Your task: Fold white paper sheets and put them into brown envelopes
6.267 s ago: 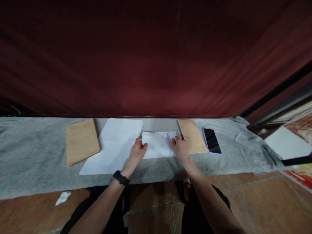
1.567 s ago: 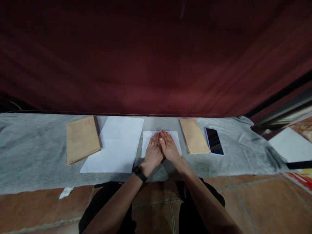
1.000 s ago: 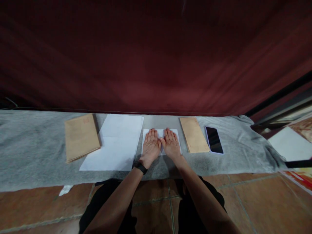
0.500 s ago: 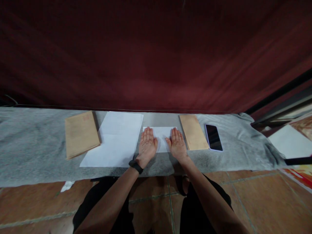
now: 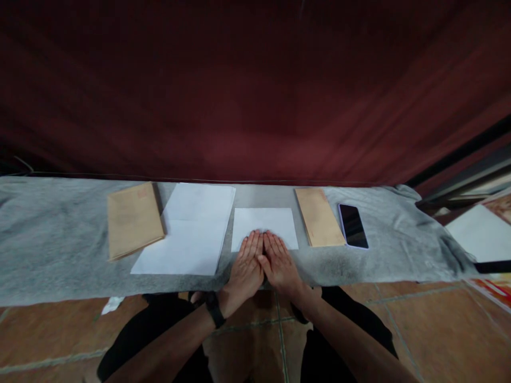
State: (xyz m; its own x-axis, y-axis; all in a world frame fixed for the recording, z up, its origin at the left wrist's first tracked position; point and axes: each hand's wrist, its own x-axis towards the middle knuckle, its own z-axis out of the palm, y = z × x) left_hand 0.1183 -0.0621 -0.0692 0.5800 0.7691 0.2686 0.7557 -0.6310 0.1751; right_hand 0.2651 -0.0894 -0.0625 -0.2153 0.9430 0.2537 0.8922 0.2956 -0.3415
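Observation:
A small white sheet of paper [image 5: 263, 219], folded or cut to a rectangle, lies flat in the middle of the cloth. My left hand [image 5: 248, 266] rests palm down with fingers stretched out, its fingertips on the paper's near edge. Beside it and touching it, my right hand [image 5: 280, 267] lies flat in the same way, thumb against the left hand. Neither hand holds anything. To the left are larger white sheets [image 5: 189, 229]. A brown envelope [image 5: 320, 218] lies to the right of the paper.
A stack of brown envelopes [image 5: 133, 221] overlaps the large sheets at the left. A phone with a pale purple edge [image 5: 353, 226] lies by the right envelope. Grey cloth [image 5: 59, 234] covers the narrow surface, with a dark red curtain [image 5: 255, 106] behind and tiled floor [image 5: 247, 340] below.
Both hands have slid inward and toward me, from the small paper's two sides to its near edge, where they now meet. The paper has stayed put.

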